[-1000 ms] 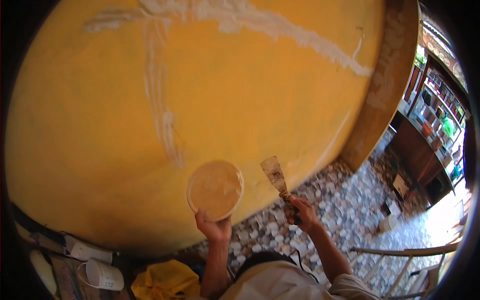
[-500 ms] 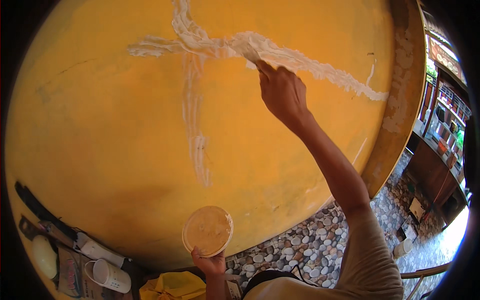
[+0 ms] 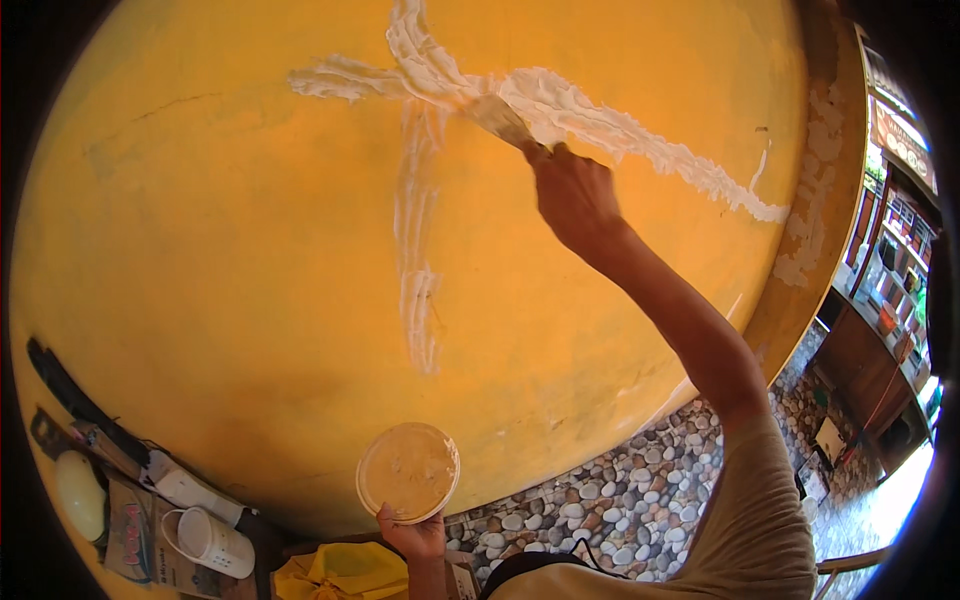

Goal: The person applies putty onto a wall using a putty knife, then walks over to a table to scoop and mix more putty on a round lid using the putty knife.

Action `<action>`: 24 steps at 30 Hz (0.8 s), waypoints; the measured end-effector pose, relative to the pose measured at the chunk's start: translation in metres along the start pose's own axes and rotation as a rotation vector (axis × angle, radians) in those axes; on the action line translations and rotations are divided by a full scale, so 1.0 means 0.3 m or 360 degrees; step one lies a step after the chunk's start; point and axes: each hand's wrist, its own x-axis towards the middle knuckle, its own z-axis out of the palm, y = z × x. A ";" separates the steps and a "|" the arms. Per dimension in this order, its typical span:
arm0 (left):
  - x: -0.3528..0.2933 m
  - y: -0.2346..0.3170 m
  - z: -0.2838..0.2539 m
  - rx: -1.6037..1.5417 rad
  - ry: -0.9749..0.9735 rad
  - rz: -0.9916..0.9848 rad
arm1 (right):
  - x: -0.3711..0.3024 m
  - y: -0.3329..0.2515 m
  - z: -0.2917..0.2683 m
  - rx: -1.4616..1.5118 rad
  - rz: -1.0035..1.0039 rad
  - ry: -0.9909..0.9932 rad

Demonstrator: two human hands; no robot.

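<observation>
Putty knife (image 3: 500, 120): where is it, and which way does it point?

It lies against the yellow wall (image 3: 250, 250), well out from the body, where the bands of white paste (image 3: 600, 125) come together. Its blade points to the far left, and its long axis runs aslant, from the hand at the near right to the broad edge at the far left

And who has the handle?

The right hand (image 3: 575, 195), with its fingers curled tightly around it. Most of the handle is hidden in the fist, and the forearm comes in from the near right

What does the left hand (image 3: 415, 537) do?

It grasps a round lid (image 3: 405, 475) by the near rim, thumb over the edge, well apart from the knife. The disc's flat face is toward the viewer; being round, it shows no long axis. Pale paste clings to its right rim

How do the bands run?

One thick ridge goes to the right, a short one to the left, another to the far side, and a thinner, streaked strip (image 3: 415, 220) comes down toward the near side

Anything around?

A white bucket (image 3: 225, 550) at the near left, a yellow cloth or bag (image 3: 335, 572) beside it, and a pebble-patterned floor (image 3: 600, 500) at the near right
</observation>
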 end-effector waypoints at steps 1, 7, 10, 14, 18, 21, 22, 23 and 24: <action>0.005 -0.001 0.000 0.0005 -0.0026 -0.0017 | -0.019 0.020 -0.013 -0.0081 0.0012 -0.0034; 0.027 -0.029 0.004 0.0029 -0.0011 -0.0040 | 0.156 0.044 -0.089 0.0045 -0.0059 0.0325; 0.030 -0.036 0.003 0.0003 -0.0004 -0.0053 | 0.217 0.001 -0.078 0.0012 -0.0135 0.0310; 0.031 -0.046 0.009 -0.0008 0.0008 -0.0028 | 0.114 0.012 0.003 0.0020 -0.0106 0.0125; 0.027 -0.050 0.019 -0.0023 -0.0024 -0.0011 | 0.029 0.096 0.018 -0.0089 -0.0184 0.0210; 0.023 -0.060 0.022 -0.0097 -0.0028 -0.0038 | 0.104 0.102 -0.066 0.0026 -0.0306 0.0369; 0.024 -0.059 0.024 -0.0112 -0.0012 -0.0036 | 0.147 0.087 -0.070 0.0035 -0.0306 0.0372; 0.025 -0.064 0.026 -0.0112 -0.0015 -0.0034 | 0.192 0.079 -0.072 0.0016 -0.0372 0.0391; 0.023 -0.069 0.027 -0.0049 -0.0024 -0.0014 | 0.226 0.068 -0.075 -0.0004 -0.0438 0.0410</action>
